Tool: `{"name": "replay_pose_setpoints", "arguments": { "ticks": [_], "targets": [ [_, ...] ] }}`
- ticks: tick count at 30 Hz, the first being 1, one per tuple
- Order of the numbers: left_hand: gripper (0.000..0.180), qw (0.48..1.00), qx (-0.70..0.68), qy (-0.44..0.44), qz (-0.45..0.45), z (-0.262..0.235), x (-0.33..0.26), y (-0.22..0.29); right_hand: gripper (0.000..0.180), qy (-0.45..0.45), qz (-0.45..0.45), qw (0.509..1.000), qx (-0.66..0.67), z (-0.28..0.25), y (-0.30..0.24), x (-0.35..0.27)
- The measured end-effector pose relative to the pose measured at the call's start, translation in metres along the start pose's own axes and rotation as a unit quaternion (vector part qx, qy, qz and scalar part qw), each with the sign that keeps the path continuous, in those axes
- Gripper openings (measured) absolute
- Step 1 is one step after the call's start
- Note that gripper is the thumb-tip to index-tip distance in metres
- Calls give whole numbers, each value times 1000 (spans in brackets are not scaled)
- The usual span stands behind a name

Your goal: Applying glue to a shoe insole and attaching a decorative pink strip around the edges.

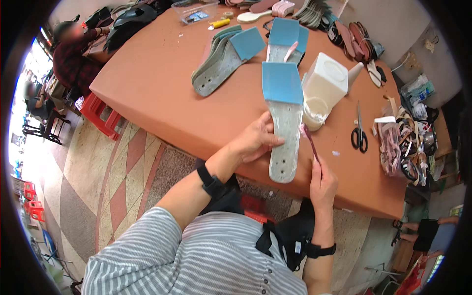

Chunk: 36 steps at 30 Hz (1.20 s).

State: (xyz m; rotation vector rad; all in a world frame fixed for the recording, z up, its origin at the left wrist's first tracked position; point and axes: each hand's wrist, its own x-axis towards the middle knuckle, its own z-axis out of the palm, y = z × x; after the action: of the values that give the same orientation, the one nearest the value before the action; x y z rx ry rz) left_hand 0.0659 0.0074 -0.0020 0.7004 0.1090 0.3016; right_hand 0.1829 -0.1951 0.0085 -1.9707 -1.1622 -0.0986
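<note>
My left hand (255,140) grips the edge of a long grey shoe sole (286,130), thumb lying on top. Its far end is covered in blue, and two small holes show at the near end. In my right hand (323,184) is a thin dark red brush (311,144), which looks like a toothbrush. The brush head is at the sole's right edge, with whitish stuff on it. Just beyond stands a white plastic container (328,73) with a round opening smeared inside. A stack of similar soles (219,69) lies to the left, and more blue-ended soles (284,42) lie farther back.
Black-handled scissors (360,135) rest on the brown table (162,93), right of the container. A clear box of straps (391,147) stands at the right edge. Sandals and soles (351,39) line the back. A red stool (101,115) and a seated person (73,59) are at the left.
</note>
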Motion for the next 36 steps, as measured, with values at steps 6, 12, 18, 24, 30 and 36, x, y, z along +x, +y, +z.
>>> {"name": "replay_pose_setpoints", "arguments": {
  "ticks": [6,12,18,24,30,36],
  "targets": [
    [80,999,-22,29,5,-1,0,0,23,-26,16,999,20,-2,-1,1],
    [82,999,-9,37,5,0,0,1,23,-23,18,999,14,-4,-3,-2],
    [81,998,-13,52,21,-1,-1,-1,22,-30,16,999,13,-3,-6,-2],
    [79,998,4,58,18,2,-1,0,24,-1,-11,1000,0,-1,-6,-4],
    [80,999,-7,46,23,2,-1,-1,25,-12,2,1000,6,-2,-6,-5],
    [82,998,1,61,18,6,-3,2,23,-14,34,999,28,-5,-6,-7]
  ]
}}
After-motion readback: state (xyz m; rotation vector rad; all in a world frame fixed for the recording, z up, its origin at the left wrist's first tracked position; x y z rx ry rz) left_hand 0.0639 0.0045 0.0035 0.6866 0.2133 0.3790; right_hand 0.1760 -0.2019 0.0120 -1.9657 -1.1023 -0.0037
